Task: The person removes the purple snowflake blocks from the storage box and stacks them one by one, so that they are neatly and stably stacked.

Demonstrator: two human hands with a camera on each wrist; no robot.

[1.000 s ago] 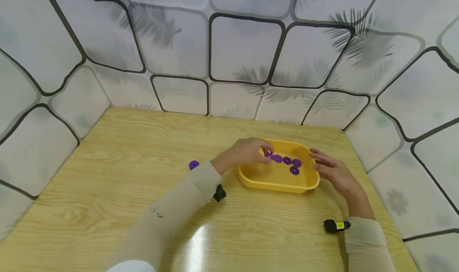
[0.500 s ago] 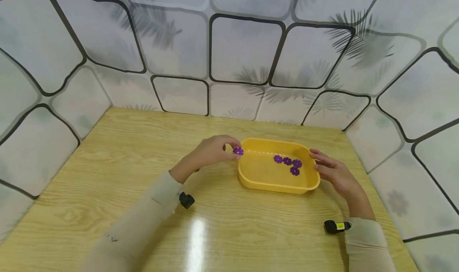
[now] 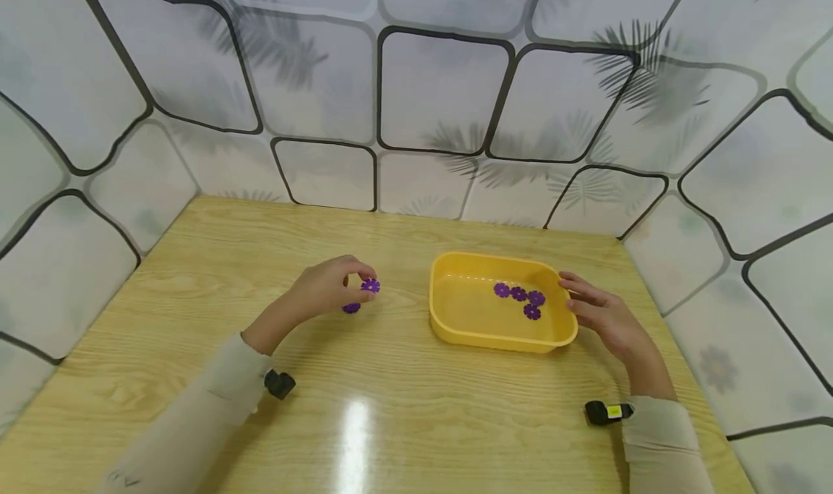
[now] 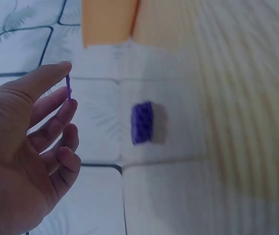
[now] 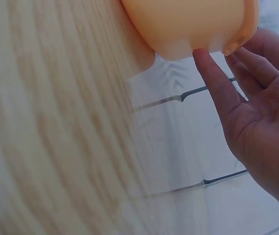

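My left hand (image 3: 328,288) pinches a purple flower-shaped plastic disc (image 3: 370,286) between thumb and fingertips, seen edge-on as a thin disc (image 4: 68,88) in the left wrist view. Just below it on the table stands a short stack of purple discs (image 3: 351,308), partly behind the hand; the left wrist view shows this stack (image 4: 142,122) apart from the fingers. To the right is a yellow tray (image 3: 501,342) with several purple discs (image 3: 518,294) lying flat inside. My right hand (image 3: 608,317) touches the tray's right end with thumb and fingertips, its fingers nearly straight.
The wood-grain table (image 3: 416,407) is bounded behind and at the sides by patterned white panels (image 3: 442,89). Each wrist wears a small black camera (image 3: 280,384).
My left hand has moved left from inside the tray to the stack, carrying a purple disc out with it. The right hand and the tray stay in place.
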